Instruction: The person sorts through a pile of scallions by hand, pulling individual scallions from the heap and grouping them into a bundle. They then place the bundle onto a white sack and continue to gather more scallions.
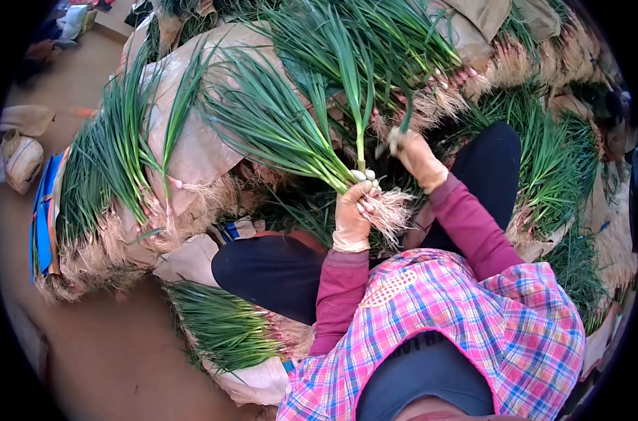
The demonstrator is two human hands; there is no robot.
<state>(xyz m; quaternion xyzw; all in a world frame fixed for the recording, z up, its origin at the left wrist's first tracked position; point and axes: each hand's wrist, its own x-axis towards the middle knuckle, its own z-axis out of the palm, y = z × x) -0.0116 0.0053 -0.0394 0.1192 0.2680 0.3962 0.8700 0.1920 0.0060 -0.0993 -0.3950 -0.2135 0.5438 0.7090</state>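
My left hand (352, 219), in a pale glove, is closed around the lower stems of a bunch of green garlic (298, 144). The long flat leaves fan up and to the left. White and pinkish bulbs and a tuft of pale roots (389, 214) stick out to the right of the fist. Just above and to the right, my gloved right hand (418, 160) is closed on a green leaf (407, 112), its fingertips smeared by motion. The right hand is apart from the bunch.
Rows of green garlic (108, 168) lie on sacking (234, 49) to the left, with more heaped at the top and right (550, 154). A smaller pile (224, 323) lies by my left knee. Bare brown floor (122, 351) shows at lower left. My crossed legs flank the work.
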